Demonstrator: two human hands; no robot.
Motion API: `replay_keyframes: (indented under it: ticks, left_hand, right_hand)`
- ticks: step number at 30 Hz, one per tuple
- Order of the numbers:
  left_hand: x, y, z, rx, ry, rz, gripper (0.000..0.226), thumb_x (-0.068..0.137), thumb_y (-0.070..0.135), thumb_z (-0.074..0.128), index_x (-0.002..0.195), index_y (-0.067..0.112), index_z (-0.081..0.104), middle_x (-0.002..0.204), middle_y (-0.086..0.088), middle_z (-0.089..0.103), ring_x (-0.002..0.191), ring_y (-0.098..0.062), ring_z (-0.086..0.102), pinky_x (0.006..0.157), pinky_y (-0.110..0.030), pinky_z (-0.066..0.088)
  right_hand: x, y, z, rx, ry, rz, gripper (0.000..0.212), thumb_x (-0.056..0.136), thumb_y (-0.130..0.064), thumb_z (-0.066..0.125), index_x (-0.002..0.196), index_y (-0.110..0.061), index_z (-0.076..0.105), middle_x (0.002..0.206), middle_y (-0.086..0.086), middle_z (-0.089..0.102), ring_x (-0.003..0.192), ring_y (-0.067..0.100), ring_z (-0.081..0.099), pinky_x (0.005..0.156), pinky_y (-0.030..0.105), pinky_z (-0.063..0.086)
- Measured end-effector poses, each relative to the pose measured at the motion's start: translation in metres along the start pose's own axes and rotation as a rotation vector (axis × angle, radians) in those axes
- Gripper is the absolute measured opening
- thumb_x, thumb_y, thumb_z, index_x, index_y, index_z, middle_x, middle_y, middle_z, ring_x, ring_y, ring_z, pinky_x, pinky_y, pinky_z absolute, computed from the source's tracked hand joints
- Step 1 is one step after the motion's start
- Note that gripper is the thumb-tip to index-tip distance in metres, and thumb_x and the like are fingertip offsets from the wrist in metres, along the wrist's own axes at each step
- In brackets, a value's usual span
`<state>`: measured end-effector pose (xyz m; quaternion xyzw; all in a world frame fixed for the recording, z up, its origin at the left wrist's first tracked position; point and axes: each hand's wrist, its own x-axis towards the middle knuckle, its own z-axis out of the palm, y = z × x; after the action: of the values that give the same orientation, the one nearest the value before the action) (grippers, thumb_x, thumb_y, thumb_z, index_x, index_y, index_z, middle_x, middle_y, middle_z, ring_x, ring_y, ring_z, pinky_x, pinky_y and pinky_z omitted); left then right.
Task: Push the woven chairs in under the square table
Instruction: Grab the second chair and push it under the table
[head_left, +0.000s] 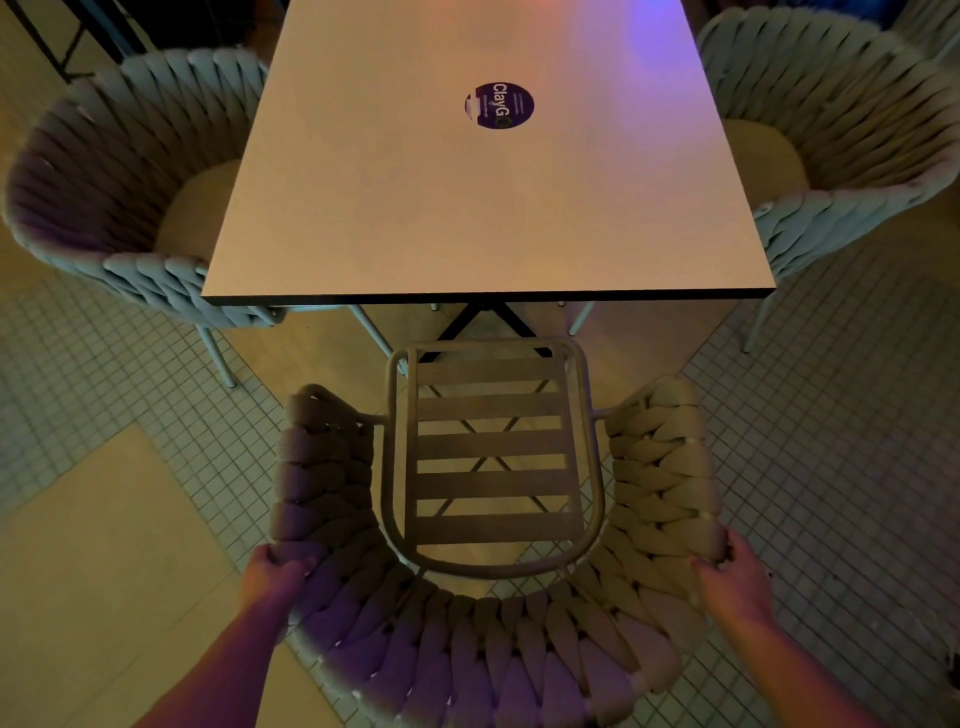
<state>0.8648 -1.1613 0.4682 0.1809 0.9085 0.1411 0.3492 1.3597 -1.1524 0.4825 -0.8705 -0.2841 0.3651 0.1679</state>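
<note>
Your left hand (275, 569) is closed on the woven rim of the near chair (493, 644), thumb on top, fingers wrapped over the outer side. Your right hand (730, 569) grips the opposite side of the same rim in a mirrored hold. Both forearms run in from the lower corners and converge on the curved back, wrists roughly straight, elbows out of view.

Ahead of your hands: the slatted seat (491, 457), bare, no cushion. Its front edge lies just short of the near edge of the square tabletop (488, 208); the chair is not yet under. The dark crossed table base (483, 319) shows just beyond the seat front.

Judgement for the push: keep pressure equal on both hands so the chair tracks straight. It looks about centred on the tabletop, so no sideways correction seems needed. Push low and level rather than tipping the back forward; the legs ride on small floor tiles (831, 467) whose grout lines could catch. Ease off as the seat front nears the table base.

Further out, left of your left hand: a second woven chair (104, 171), seat partly under the tabletop. Right of your right hand: a third woven chair (852, 130), likewise partly tucked. A round purple sticker (500, 105) sits on the tabletop.
</note>
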Motion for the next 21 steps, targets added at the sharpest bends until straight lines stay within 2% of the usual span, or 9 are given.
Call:
replay_keyframes:
  ticks: [2,6,10,12,14,16,18,21]
  left_hand:
    - [0.001,-0.001,-0.001,0.003,-0.016,-0.006,0.043,0.073,0.011,0.077,0.109,0.004,0.053,0.098,-0.024,0.06,0.09,-0.043,0.062,0.076,-0.059,0.055]
    - [0.001,0.002,-0.002,0.013,-0.04,-0.036,0.043,0.073,0.014,0.077,0.107,0.006,0.052,0.098,-0.023,0.061,0.089,-0.042,0.062,0.075,-0.057,0.056]
    - [-0.021,0.023,-0.002,0.115,0.036,0.009,0.055,0.076,0.026,0.07,0.119,0.0,0.05,0.116,-0.03,0.057,0.105,-0.047,0.057,0.09,-0.052,0.049]
    - [-0.045,0.043,0.001,0.201,0.111,0.164,0.059,0.08,0.037,0.063,0.127,0.006,0.048,0.123,-0.027,0.051,0.114,-0.047,0.051,0.096,-0.053,0.043]
    - [-0.077,0.069,0.008,0.199,0.099,0.353,0.058,0.083,0.04,0.061,0.133,0.013,0.049,0.131,-0.021,0.051,0.119,-0.042,0.05,0.099,-0.053,0.042]
    - [-0.109,0.094,0.021,0.19,-0.008,0.53,0.055,0.086,0.036,0.062,0.135,0.014,0.051,0.133,-0.016,0.054,0.12,-0.035,0.054,0.101,-0.049,0.043]
    - [-0.141,0.118,0.037,0.257,-0.128,0.676,0.05,0.089,0.034,0.061,0.133,0.011,0.053,0.131,-0.014,0.057,0.119,-0.031,0.056,0.101,-0.047,0.045]
    - [-0.186,0.15,0.065,0.392,-0.213,0.802,0.05,0.09,0.038,0.059,0.132,0.013,0.054,0.133,-0.009,0.056,0.117,-0.026,0.058,0.097,-0.043,0.047]
  right_hand:
    - [0.0,0.0,0.0,0.003,-0.002,-0.002,0.051,0.08,-0.005,0.063,0.129,-0.011,0.051,0.119,0.018,0.063,0.106,0.035,0.06,0.085,0.039,0.047]
    - [-0.001,-0.002,-0.001,0.013,-0.027,-0.006,0.05,0.082,-0.013,0.061,0.13,-0.014,0.049,0.116,0.015,0.064,0.095,0.03,0.06,0.075,0.035,0.046]
    - [-0.004,-0.008,-0.008,0.049,-0.063,0.004,0.044,0.088,-0.026,0.056,0.131,-0.014,0.05,0.118,0.012,0.064,0.097,0.029,0.062,0.078,0.037,0.05]
    - [-0.008,-0.013,-0.016,0.025,-0.076,-0.043,0.039,0.091,-0.028,0.052,0.126,-0.013,0.055,0.114,0.011,0.066,0.092,0.026,0.062,0.076,0.037,0.05]
    - [-0.013,-0.02,-0.027,-0.018,-0.078,-0.117,0.037,0.092,-0.03,0.05,0.124,-0.013,0.056,0.115,0.01,0.066,0.095,0.025,0.062,0.079,0.037,0.05]
    - [-0.018,-0.026,-0.042,-0.038,-0.102,-0.195,0.04,0.093,-0.033,0.05,0.127,-0.013,0.055,0.123,0.008,0.064,0.106,0.024,0.061,0.089,0.04,0.05]
    - [-0.023,-0.03,-0.061,-0.056,-0.14,-0.264,0.043,0.092,-0.037,0.051,0.13,-0.018,0.053,0.127,0.005,0.063,0.11,0.021,0.061,0.091,0.038,0.051]
    - [-0.024,-0.028,-0.098,-0.062,-0.154,-0.325,0.048,0.092,-0.042,0.051,0.135,-0.02,0.051,0.135,0.001,0.057,0.12,0.017,0.056,0.096,0.034,0.046]
